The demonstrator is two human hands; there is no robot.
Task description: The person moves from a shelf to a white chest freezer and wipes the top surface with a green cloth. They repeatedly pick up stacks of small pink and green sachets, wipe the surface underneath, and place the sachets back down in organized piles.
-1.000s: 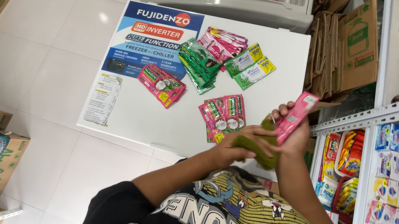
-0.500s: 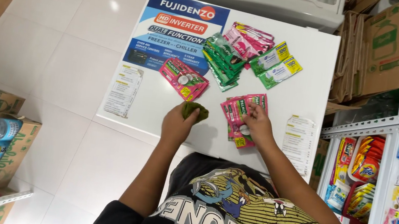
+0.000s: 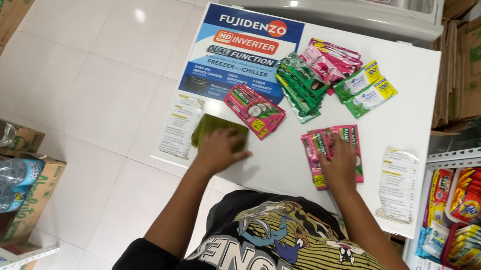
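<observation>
Wiping step in hand: left hand [image 3: 221, 150] fingers pressed flat on the olive-green folded cloth [image 3: 214, 127] on the white surface [image 3: 288, 154]. Right hand [image 3: 337, 162] fingers spread, released, pinning pink sachets [image 3: 320, 147]; next, sachets beyond the fingers likely need shifting.

An olive-green cloth [image 3: 218, 128] is showing under the left grip [image 3: 221, 150], on a white counter [image 3: 414, 84]. Under the right grip [image 3: 338, 162], pink-and-red sachets [image 3: 316, 155] with green corners are lying. Beyond the left grip, red sachets [image 3: 254, 111] are carrying white and yellow patches. Farther beyond, a dark-green stack [image 3: 298, 87], a pink pile [image 3: 328, 58] and green-and-white packets [image 3: 365, 89] with yellow corners are lying. A blue poster [image 3: 240, 53] is bearing white lettering and an orange band. The black shirt [image 3: 297, 268] is showing a yellow-striped cartoon print and cream block letters.
</observation>
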